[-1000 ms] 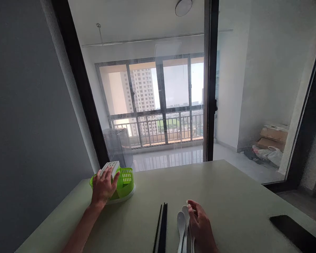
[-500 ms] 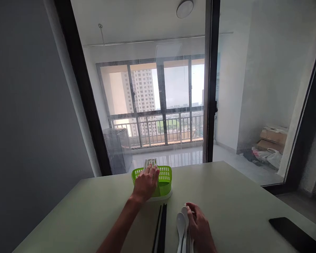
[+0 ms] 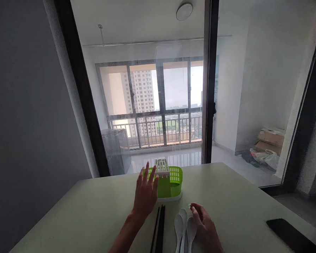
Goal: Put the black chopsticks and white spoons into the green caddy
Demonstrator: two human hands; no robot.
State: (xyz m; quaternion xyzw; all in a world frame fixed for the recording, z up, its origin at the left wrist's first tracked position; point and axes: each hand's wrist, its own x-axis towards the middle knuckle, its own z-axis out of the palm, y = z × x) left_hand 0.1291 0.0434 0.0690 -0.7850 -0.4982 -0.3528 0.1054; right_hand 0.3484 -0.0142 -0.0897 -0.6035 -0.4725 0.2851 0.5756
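Near the far edge of the bench, a green caddy with a white slotted top is standing behind black chopsticks and three white spoons, which are lying outside it on the near side. The left hand is showing spread fingers at the caddy's left side and is gripping nothing visible — contact I cannot tell. The right hand, apart from the left, is curling just right of the spoons; whether its fingertips are pinching anything is unclear. The step in hand seems to be centring on the caddy's placing; picking up a spoon would, I judge, be calling for a light pinch.

The bench is looking pale and smooth, with a dark flat object lying at the right. Beyond the dark door frame, cardboard boxes are sitting far right — and a tower block is rising outside.
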